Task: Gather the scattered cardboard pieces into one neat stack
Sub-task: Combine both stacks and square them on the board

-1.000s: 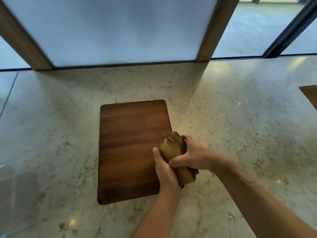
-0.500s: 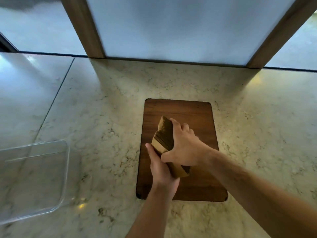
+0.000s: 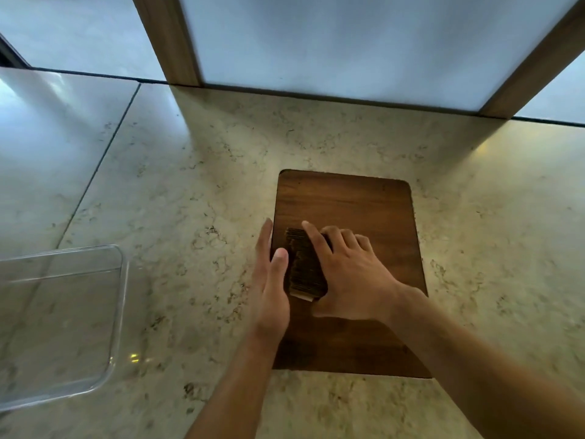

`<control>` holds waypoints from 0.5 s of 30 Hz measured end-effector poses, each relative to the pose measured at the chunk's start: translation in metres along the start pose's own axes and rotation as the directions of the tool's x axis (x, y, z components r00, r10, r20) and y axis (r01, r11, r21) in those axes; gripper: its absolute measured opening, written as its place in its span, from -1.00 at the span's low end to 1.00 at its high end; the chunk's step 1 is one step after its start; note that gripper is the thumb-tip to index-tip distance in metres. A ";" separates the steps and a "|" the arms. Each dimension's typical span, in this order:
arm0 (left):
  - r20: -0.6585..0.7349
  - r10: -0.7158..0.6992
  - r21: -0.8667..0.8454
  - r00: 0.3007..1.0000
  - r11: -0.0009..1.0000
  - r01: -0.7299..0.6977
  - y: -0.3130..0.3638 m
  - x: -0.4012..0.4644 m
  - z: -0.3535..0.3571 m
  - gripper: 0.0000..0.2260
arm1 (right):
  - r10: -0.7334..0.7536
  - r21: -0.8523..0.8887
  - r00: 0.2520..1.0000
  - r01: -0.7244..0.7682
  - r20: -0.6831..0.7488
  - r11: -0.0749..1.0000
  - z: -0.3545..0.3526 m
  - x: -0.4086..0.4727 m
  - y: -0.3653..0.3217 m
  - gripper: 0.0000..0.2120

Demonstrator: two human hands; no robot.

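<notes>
Head view looks down on a pale marble-look counter (image 3: pixel 190 191) with brown veins, running back to frosted panes set between two wooden posts (image 3: pixel 167 39). One dark wooden cutting board (image 3: pixel 357 204) lies flat on it, and one clear plastic tray (image 3: pixel 117 312) sits well off to the left (see-through, the stone shows right through it). On the board there's one bundle of cardboard pieces (image 3: pixel 304 267) standing on edge, squeezed between two hands: left hand (image 3: pixel 269 289) flat against its left side, fingers straight, thumb on top; right hand (image 3: pixel 351 277) draped over the right side, fingers spread and loosely bent, index lying across the top.
</notes>
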State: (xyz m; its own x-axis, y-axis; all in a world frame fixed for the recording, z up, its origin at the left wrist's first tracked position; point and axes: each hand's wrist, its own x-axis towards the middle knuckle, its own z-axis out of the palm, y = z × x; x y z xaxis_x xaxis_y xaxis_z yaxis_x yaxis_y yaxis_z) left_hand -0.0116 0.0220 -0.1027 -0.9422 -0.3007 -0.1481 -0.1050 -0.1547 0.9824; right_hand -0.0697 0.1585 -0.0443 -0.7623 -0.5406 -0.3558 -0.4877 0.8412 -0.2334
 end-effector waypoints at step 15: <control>0.374 0.029 0.138 0.927 0.987 -0.086 -0.006 0.018 -0.004 -0.43 | 0.130 0.203 0.971 -0.089 -0.200 0.975 0.020 -0.008 0.017 0.25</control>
State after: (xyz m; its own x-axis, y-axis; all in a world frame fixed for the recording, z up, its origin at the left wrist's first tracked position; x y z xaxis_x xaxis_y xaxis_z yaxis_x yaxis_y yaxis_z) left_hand -0.0269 0.0131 -0.1116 -0.9954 0.0689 -0.0664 -0.0663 0.0036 0.9978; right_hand -0.0634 0.1767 -0.0631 -0.8888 -0.4148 -0.1950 -0.3214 0.8674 -0.3799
